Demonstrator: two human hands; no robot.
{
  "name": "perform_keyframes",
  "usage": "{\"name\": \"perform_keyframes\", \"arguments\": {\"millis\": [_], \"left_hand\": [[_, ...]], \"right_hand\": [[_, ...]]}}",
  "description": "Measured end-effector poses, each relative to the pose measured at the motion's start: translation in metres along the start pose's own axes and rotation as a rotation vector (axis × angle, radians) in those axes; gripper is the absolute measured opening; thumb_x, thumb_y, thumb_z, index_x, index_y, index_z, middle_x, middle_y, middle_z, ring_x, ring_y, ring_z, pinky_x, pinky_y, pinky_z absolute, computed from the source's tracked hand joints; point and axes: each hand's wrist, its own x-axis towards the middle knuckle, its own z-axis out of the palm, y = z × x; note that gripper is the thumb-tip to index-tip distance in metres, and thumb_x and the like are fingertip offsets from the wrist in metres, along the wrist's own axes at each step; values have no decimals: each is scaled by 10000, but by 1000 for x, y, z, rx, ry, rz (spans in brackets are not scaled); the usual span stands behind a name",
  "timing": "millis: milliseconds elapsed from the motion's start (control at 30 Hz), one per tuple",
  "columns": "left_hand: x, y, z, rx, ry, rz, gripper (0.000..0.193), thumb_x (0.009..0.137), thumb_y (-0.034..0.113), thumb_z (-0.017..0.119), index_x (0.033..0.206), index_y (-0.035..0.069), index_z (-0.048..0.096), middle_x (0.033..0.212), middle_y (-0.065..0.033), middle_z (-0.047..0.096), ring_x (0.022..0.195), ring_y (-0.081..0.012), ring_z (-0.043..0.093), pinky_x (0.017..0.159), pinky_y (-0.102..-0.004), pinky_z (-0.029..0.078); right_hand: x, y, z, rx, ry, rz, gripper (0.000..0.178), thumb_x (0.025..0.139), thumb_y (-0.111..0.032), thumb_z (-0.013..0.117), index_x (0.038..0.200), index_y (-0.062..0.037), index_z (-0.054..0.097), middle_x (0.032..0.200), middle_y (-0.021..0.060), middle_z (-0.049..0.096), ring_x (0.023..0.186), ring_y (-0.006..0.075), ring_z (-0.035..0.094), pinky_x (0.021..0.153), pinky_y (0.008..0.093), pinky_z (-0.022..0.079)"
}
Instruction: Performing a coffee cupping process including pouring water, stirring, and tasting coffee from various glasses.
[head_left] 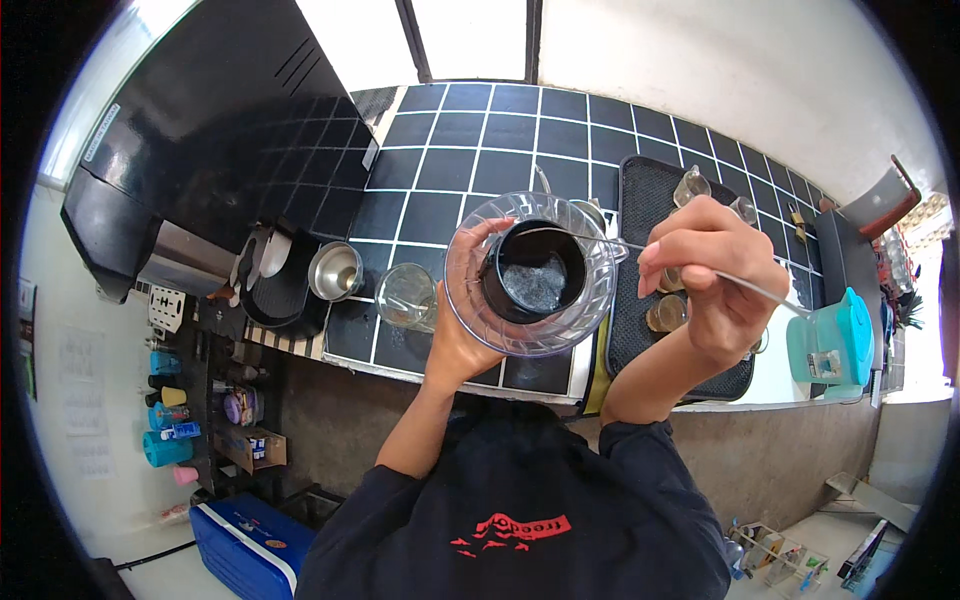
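My left hand (462, 347) is wrapped round a clear ribbed dripper-like vessel (598, 305) with a flared rim, held over the counter's front edge. Inside it sits a black cylindrical cup (491, 288) with a dark, foamy or wet-looking content (537, 285) at the bottom. Between the thumb and fingers of my right hand (722, 272) is a long thin metal spoon (605, 240). Its far end reaches over the cup's rim and into the cup; I cannot make out whether it touches the content.
A glass jug (405, 300) and a steel pitcher (336, 271) stand to the left, near a black machine (250, 130). On the right, a black tray (640, 190) bears several small glasses. Beyond it stands a turquoise-lidded pitcher (830, 340). A blue cooler (245, 545) sits on the floor.
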Motion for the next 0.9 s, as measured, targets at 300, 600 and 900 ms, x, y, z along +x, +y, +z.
{"name": "perform_keyframes", "arguments": {"millis": [300,600,900], "left_hand": [[0,1,1,-13,10,0,1012,533,124,931,1374,-26,389,1371,-175,485,1287,-264,505,1100,-382,405],[2,11,1,96,2,-19,983,549,138,931,1362,-17,401,1354,-166,509,1244,-263,553,1059,-374,448],[3,7,0,121,12,-37,1001,520,173,943,1352,7,412,1338,-153,540,1231,-264,567,1044,-371,467]], "right_hand": [[5,2,5,-92,-111,13,270,977,-150,606,897,96,681,736,143,652,545,131,591,471,224,419],[-3,-2,14,-69,10,184,188,959,-66,626,878,96,677,749,131,666,523,100,570,454,203,424],[1,0,12,12,-38,156,194,883,-105,720,818,74,686,673,104,654,500,102,563,434,210,376]]}}
